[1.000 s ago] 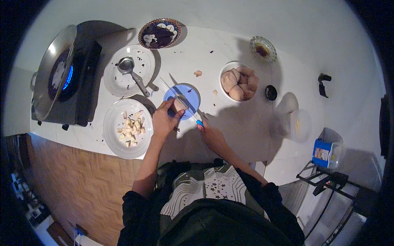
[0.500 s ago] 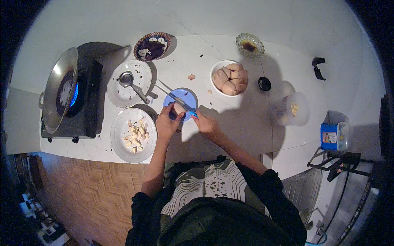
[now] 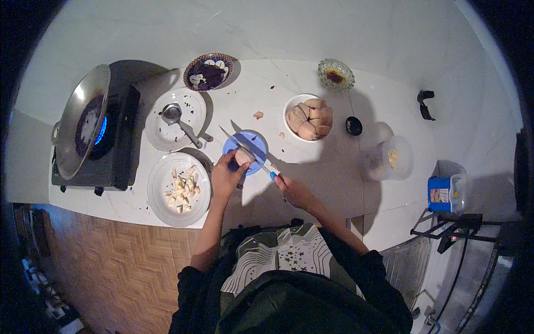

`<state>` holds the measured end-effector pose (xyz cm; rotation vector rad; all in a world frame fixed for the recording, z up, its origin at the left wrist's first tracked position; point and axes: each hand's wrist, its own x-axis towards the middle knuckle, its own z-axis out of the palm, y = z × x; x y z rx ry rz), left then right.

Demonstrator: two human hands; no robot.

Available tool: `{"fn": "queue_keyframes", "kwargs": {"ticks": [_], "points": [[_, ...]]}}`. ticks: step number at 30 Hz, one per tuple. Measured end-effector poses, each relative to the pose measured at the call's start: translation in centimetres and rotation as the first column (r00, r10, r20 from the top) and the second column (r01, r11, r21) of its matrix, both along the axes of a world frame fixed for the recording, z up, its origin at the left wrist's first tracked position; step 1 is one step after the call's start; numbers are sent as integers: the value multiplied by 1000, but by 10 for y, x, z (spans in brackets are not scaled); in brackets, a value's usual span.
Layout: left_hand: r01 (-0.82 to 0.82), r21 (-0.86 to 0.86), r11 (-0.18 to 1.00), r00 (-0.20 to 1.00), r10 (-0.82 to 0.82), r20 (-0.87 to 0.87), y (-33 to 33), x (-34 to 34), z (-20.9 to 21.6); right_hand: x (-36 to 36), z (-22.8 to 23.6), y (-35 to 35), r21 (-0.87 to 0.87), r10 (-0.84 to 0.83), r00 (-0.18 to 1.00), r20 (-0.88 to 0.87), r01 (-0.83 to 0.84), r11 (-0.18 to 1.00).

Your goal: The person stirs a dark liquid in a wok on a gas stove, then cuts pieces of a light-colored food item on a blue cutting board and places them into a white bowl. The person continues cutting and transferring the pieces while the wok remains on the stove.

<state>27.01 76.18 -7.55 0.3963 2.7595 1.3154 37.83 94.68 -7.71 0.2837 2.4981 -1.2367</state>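
Observation:
My left hand (image 3: 225, 177) grips a pale pinkish piece of food (image 3: 243, 156) at the near edge of a small round blue board (image 3: 258, 143). Fingers and thumb press on both sides of the piece. In my right hand (image 3: 296, 192) is a knife (image 3: 260, 163), held by its blue handle. Its blade slants up to the left, across the far side of the piece. Whether the edge has gone into the food I cannot tell. Left of my left hand, a white plate (image 3: 159, 209) bears several pale yellowish chunks (image 3: 182, 192).
At left, a wok (image 3: 83, 125) sits tilted over a lit gas stove (image 3: 123, 167). A ladle (image 3: 175, 116) rests on another white plate (image 3: 158, 136). Beyond are a patterned dish (image 3: 217, 87), a bowl (image 3: 287, 119) of pinkish-brown pieces, and a glass dish (image 3: 337, 83). A clear tub (image 3: 405, 161) stands at right.
My right hand has drawn the knife to the right and toward me. My left hand still holds the pale piece in about the same place. The whole view has shifted slightly.

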Motion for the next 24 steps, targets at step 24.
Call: {"fn": "queue_keyframes", "kwargs": {"ticks": [24], "points": [[5, -25, 1000, 1000, -5, -26, 3, -2, 1, -25, -21, -27, 222, -40, 986, -160, 75, 972]]}}
